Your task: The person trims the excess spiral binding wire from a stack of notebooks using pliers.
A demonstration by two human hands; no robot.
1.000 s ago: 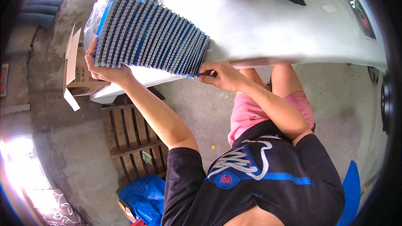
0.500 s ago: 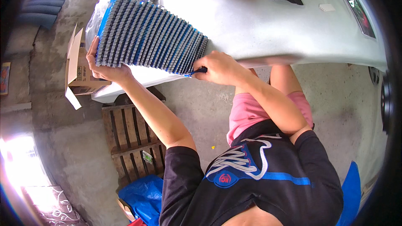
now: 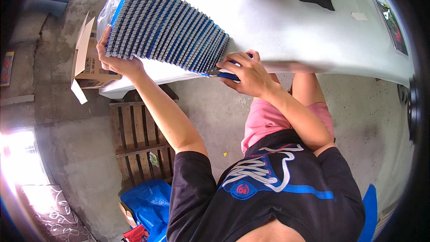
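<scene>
A blue panel [image 3: 168, 27] covered with close rows of small grey pieces is tilted over the left part of the white-topped table. My left hand [image 3: 117, 62] grips its left end, fingers behind and thumb along the near corner. In my right hand [image 3: 248, 74] is a pair of blue-handled pliers [image 3: 227, 76], their handles spread apart. The metal jaws sit at the panel's near right corner, touching or very close to the last pieces; which of these I cannot tell.
An opened cardboard box [image 3: 92, 67] and a clear plastic bag [image 3: 106, 15] are beside the panel. On the white table [image 3: 268, 31] lie a black flat piece [image 3: 316, 0] and a small white card [image 3: 359, 16]. A wooden pallet [image 3: 141, 130] and blue plastic sheet [image 3: 150, 201] are below left.
My right hand has opened around the pliers, so the handles now stand apart and the jaws show. The panel and left hand sit slightly higher and farther right in view.
</scene>
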